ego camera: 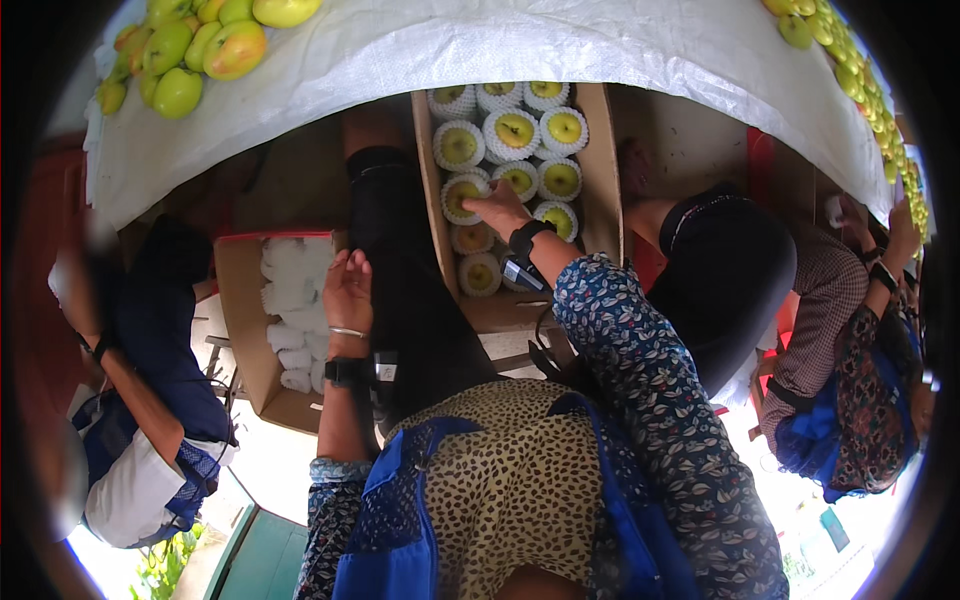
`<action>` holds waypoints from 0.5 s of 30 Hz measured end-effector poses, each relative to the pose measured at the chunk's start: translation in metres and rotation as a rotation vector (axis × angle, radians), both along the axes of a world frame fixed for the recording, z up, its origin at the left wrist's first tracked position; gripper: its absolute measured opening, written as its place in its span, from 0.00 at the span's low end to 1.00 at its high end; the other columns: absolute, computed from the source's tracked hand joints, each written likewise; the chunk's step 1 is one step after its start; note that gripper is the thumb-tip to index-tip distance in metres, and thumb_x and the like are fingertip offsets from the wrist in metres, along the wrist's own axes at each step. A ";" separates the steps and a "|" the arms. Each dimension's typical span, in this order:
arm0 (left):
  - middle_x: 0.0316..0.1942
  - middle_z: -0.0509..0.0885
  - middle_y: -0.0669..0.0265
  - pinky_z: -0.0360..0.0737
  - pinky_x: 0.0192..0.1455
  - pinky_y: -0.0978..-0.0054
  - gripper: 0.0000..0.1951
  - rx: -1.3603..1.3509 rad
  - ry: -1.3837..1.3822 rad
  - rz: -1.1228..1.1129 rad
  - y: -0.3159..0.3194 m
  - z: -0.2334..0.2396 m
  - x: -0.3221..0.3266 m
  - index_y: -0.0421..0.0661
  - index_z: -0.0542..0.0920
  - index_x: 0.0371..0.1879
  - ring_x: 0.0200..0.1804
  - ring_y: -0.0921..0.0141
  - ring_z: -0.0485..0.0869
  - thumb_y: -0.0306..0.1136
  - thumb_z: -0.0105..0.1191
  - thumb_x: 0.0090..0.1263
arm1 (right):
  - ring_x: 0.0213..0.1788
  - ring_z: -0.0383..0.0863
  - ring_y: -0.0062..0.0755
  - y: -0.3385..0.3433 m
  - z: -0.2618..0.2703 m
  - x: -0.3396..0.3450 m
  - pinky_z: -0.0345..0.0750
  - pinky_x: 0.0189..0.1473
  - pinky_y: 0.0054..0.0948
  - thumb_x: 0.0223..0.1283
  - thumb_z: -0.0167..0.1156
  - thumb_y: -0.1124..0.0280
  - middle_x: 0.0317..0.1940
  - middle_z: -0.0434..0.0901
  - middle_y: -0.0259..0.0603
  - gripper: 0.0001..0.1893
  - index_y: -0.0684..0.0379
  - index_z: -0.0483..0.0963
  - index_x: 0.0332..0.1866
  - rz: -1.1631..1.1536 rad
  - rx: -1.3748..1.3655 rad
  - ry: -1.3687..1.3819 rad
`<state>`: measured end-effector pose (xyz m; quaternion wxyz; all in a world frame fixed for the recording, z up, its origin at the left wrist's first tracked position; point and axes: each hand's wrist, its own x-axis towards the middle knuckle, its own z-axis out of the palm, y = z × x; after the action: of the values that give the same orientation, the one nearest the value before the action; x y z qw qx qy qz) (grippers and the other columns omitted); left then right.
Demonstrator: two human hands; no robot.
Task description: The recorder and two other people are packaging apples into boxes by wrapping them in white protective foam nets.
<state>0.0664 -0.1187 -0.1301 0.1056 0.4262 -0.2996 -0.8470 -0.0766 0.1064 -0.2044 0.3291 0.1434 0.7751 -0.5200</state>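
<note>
My right hand reaches into a cardboard box between my knees, its fingers on an apple in a white foam net sleeve. Whether the fingers grip this fruit or only touch it, I cannot tell. Rows of yellow-green apples in foam net sleeves fill the box, stems and ends facing up. My left hand is raised palm up over my thigh, fingers slightly curled and holding nothing visible. Beside it, a second cardboard box holds a pile of white foam net sleeves.
A table under a white woven plastic sheet crosses the top, with loose apples at left and more apples at right. One co-worker sits at left; other people sit at right, their hands near the table.
</note>
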 end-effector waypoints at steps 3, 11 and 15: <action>0.32 0.79 0.63 0.80 0.44 0.74 0.08 -0.014 -0.015 -0.016 0.005 0.004 -0.003 0.39 0.74 0.38 0.41 0.68 0.80 0.30 0.49 0.65 | 0.45 0.75 0.45 0.000 -0.009 -0.002 0.72 0.46 0.33 0.35 0.68 0.61 0.42 0.74 0.55 0.36 0.72 0.63 0.51 -0.100 0.002 -0.012; 0.33 0.79 0.62 0.80 0.45 0.74 0.08 -0.026 -0.013 -0.019 0.005 0.001 -0.004 0.39 0.73 0.39 0.41 0.69 0.80 0.31 0.48 0.66 | 0.44 0.76 0.44 -0.002 -0.016 -0.010 0.72 0.45 0.33 0.37 0.67 0.61 0.41 0.75 0.54 0.34 0.73 0.65 0.49 -0.045 0.000 0.030; 0.33 0.79 0.62 0.80 0.45 0.75 0.09 -0.047 -0.027 -0.010 0.004 0.004 -0.001 0.39 0.73 0.39 0.41 0.69 0.80 0.31 0.48 0.66 | 0.45 0.76 0.46 -0.006 -0.007 -0.005 0.72 0.47 0.33 0.36 0.66 0.61 0.41 0.76 0.53 0.33 0.71 0.67 0.49 -0.111 -0.128 0.027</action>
<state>0.0655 -0.1151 -0.1263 0.1074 0.4337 -0.3230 -0.8343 -0.0818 0.1000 -0.2111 0.2979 0.1576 0.7355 -0.5878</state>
